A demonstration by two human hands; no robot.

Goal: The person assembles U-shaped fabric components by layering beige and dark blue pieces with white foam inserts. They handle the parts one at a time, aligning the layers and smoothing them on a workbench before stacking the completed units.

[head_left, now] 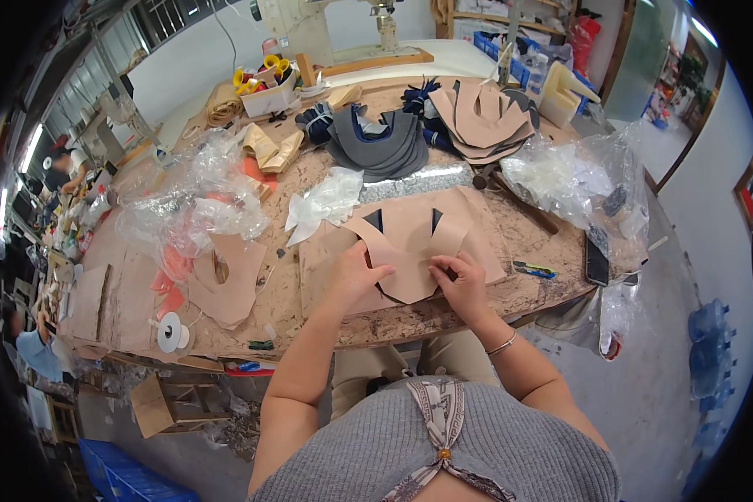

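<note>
A tan U-shaped piece point(406, 266), like a shoe upper, lies on a flat tan board at the near middle of the worktable. Dark material shows under it at the arms and along its lower edge. My left hand point(356, 274) grips its left side, thumb laid across the top and fingers at the outer edge. On the opposite side, my right hand point(462, 284) is closed on the right edge, thumb and fingertips bent together. The fingertips beneath the piece are partly hidden.
Stacked grey U-shaped pieces point(376, 142) and tan ones point(483, 124) lie beyond. Crumpled clear plastic point(192, 197) covers the left. A hammer point(519, 197), a cutter knife point(534, 269) and a phone point(596, 255) lie right. A white spool point(173, 333) sits at the front-left edge.
</note>
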